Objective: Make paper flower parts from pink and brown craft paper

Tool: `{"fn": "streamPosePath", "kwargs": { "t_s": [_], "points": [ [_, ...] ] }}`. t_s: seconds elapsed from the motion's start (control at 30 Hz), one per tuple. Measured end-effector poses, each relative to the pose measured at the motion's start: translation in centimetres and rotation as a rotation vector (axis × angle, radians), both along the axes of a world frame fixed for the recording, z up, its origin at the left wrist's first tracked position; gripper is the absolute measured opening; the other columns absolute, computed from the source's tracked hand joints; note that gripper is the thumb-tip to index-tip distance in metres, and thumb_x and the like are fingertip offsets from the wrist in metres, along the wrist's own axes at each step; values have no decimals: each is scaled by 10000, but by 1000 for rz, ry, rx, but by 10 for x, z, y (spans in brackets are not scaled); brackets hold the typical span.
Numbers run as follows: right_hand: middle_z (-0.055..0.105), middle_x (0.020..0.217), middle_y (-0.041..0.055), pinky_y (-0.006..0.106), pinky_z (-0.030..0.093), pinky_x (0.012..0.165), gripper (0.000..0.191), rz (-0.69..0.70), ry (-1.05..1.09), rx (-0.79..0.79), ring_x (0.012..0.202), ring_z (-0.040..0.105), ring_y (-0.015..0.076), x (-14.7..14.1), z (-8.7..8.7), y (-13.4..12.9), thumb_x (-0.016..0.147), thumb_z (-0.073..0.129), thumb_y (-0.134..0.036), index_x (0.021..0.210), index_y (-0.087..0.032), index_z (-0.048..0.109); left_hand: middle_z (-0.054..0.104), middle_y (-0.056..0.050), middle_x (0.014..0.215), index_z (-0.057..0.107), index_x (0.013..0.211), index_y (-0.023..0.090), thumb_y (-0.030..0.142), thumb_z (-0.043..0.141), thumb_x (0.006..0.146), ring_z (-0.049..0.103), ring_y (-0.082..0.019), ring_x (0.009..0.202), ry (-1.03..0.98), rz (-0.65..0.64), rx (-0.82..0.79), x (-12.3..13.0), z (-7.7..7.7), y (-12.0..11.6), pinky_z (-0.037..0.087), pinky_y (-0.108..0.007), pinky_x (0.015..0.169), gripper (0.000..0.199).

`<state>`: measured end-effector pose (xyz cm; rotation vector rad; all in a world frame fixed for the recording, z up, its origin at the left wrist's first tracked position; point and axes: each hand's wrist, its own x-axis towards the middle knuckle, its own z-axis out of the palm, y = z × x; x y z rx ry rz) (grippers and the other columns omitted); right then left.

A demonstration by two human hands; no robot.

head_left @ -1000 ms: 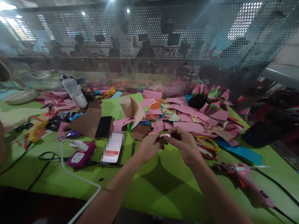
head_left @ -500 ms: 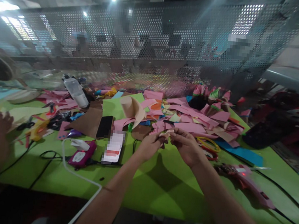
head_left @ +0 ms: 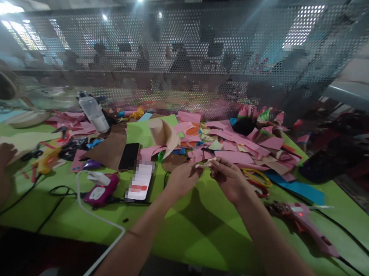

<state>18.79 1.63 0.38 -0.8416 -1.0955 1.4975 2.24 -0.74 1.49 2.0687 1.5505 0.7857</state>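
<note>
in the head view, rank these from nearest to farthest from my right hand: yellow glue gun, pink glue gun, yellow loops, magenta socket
From the right hand:
1. Yellow loops, just right
2. Pink glue gun, farther right
3. Magenta socket, left
4. Yellow glue gun, far left

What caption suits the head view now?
Two bare hands pinch a small pale piece above a green table, near a pink glue gun and coloured paper scraps.
</note>
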Motion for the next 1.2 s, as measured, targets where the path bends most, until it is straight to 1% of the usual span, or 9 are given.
{"fn": "streamPosePath", "kwargs": {
  "t_s": [0.23, 0.33, 0.53, 0.6, 0.73, 0.87, 1.0, 1.13, 1.2],
  "points": [
    [610, 668, -36, 230, 402, 534, 319, -35, 97, -23, 561, 500, 91, -2, 6, -4, 561, 901, -383, 749, -216, 703, 696, -62, 849, 625, 901, 189, 264, 421, 945, 611, -207, 772, 3, 8, -9, -1, 0, -1, 429, -297, 717, 223],
    [615, 662, -38, 221, 429, 552, 326, -12, 194, -78, 573, 525, 89, -3, 9, -5, 532, 918, -370, 729, -210, 713, 705, -59, 868, 635, 911, 204, 262, 403, 961, 627, -210, 798, 44, 77, -23, -5, 3, 0, 451, -309, 748, 244],
    [666, 724, -22, 236, 498, 621, 328, 37, 289, -125, 627, 589, 103, -2, 13, -7, 538, 922, -376, 740, -204, 729, 659, -139, 1245, 571, 1242, 201, 249, 426, 964, 602, -284, 1128, 164, 343, 114, -27, -5, 14, 471, -422, 954, 317],
    [677, 732, -16, 254, 515, 646, 344, 45, 308, -132, 658, 616, 120, -1, 13, -7, 560, 907, -436, 746, -208, 729, 575, -167, 1390, 472, 1391, 177, 188, 410, 949, 542, -306, 1248, 248, 352, 133, -34, -14, 20, 434, -457, 1033, 446],
    [677, 698, -14, 255, 501, 615, 346, -15, 253, -95, 625, 613, 119, -3, 9, -7, 573, 903, -452, 704, -203, 703, 452, -220, 1509, 317, 1516, 87, 119, 424, 900, 410, -327, 1408, 365, 313, 6, -42, -31, 27, 385, -451, 1109, 626],
    [673, 659, -18, 250, 489, 602, 358, -55, 153, -44, 603, 606, 117, -6, 4, -4, 540, 917, -436, 688, -209, 684, 422, -203, 1541, 324, 1524, 111, 94, 458, 864, 367, -304, 1446, 370, 273, 5, -41, -30, 24, 366, -444, 1136, 673],
    [660, 632, -22, 253, 486, 579, 354, -67, 97, -3, 562, 588, 111, -9, 1, -3, 537, 909, -442, 696, -207, 698, 540, -163, 1455, 513, 1401, 163, 134, 463, 892, 441, -314, 1382, 121, 349, 135, -33, -15, 18, 329, -504, 1153, 513],
    [667, 649, -23, 277, 507, 601, 325, -89, 39, 81, 569, 586, 121, -12, 2, -4, 565, 886, -428, 754, -216, 730, 589, -85, 1416, 642, 1233, 229, 217, 534, 904, 448, -249, 1389, -620, 263, 161, -10, -1, 14, 276, -426, 1199, 346],
    [684, 672, -14, 296, 519, 640, 277, -99, 7, 137, 611, 605, 140, -16, 3, -7, 596, 868, -402, 764, -222, 743, 618, -70, 1381, 623, 1247, 241, 276, 461, 956, 522, -214, 1335, -804, 224, 94, 7, 5, 11, 383, -388, 1137, 335]
  ]
}}
